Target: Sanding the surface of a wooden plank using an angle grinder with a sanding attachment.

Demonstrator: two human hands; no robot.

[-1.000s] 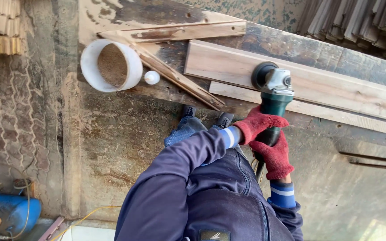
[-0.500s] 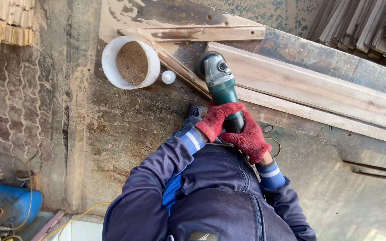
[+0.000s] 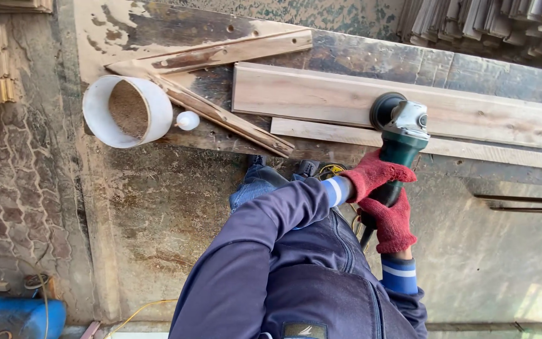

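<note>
Now the grinder (image 3: pixel 398 135), gripped by left hand (image 3: pixel 376 177) and right hand (image 3: pixel 394 221), has moved rightward along the plank (image 3: pixel 321 97)

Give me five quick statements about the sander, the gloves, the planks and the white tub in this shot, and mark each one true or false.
1. Both hands grip the green sander. True: the left hand and right hand wrap its handle.
2. The gloves are blue. False: they are red; only the sleeve cuffs are blue.
3. The sander's disc rests on the wide plank. True.
4. The white tub is filled with water. False: it holds brown sawdust-like powder.
5. A small white cap lies beside the tub. True.
</note>
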